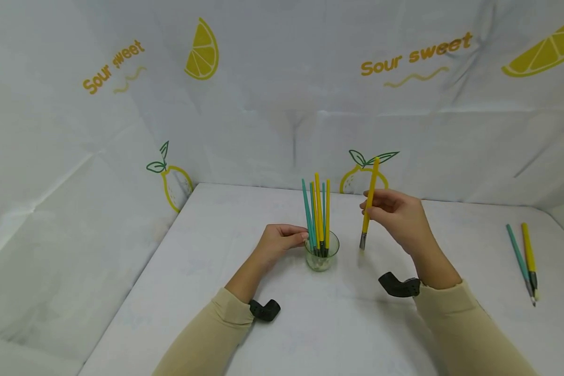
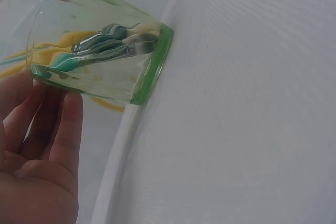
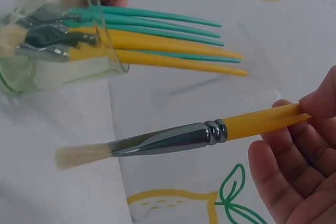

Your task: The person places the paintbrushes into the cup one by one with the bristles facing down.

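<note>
A clear, green-tinted glass (image 1: 320,261) stands on the white table, with several yellow and teal paintbrushes (image 1: 317,219) leaning in it, bristles down. My left hand (image 1: 280,241) holds the glass at its left side near the rim; the left wrist view has its fingertips against the glass wall. To the right of the glass, my right hand (image 1: 397,214) pinches a yellow paintbrush (image 3: 178,139) by its handle. That brush hangs nearly upright, its pale bristles lowest and apart from the glass. In the right wrist view its metal ferrule shows whole.
One teal paintbrush (image 1: 519,256) and one yellow paintbrush (image 1: 529,250) lie side by side at the table's right. A white sheet (image 1: 272,94) printed with lemons hangs behind the table and along its left side. Each wrist carries a black camera mount (image 1: 265,311).
</note>
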A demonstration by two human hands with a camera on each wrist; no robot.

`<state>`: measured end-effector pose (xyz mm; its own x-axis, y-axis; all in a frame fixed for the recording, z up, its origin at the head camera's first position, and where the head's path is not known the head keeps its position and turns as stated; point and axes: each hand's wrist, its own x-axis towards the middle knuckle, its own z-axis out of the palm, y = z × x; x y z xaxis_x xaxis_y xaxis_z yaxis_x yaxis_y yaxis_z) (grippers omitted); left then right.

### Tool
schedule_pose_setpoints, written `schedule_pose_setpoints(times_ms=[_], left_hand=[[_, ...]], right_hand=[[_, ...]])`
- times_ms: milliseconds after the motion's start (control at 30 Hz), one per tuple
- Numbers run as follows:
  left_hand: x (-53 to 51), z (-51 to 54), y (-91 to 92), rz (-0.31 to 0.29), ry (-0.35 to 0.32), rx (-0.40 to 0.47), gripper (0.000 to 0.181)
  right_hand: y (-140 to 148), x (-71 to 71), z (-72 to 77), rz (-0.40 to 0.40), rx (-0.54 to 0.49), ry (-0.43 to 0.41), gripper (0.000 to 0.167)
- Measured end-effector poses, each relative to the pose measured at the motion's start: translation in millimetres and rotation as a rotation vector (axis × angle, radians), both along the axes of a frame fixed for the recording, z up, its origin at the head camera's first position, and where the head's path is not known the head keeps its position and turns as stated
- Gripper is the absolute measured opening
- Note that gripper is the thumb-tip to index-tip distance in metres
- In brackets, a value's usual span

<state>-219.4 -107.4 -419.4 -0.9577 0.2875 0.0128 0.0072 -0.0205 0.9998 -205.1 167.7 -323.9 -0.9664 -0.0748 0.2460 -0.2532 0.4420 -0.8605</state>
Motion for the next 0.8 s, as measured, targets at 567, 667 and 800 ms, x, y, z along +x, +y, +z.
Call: schedule_pose_setpoints(times_ms=[567, 667, 800], left_hand=[[0.3, -1.1, 0.8, 0.013, 0.005, -0.022, 0.025], [0.5, -0.8, 0.8, 0.015, 0.002, -0.022, 0.025], [-0.2, -0.4, 0.8, 0.015, -0.005, -0.017, 0.024]], right_hand=[[-26.9, 1.8, 8.6, 0.026, -0.221, 0.144, 0.026], [-31.9, 1.4, 6.8, 0.034, -0.238, 0.157, 0.025], [-37.6, -0.8, 0.2, 0.036, -0.194, 0.165, 0.026]])
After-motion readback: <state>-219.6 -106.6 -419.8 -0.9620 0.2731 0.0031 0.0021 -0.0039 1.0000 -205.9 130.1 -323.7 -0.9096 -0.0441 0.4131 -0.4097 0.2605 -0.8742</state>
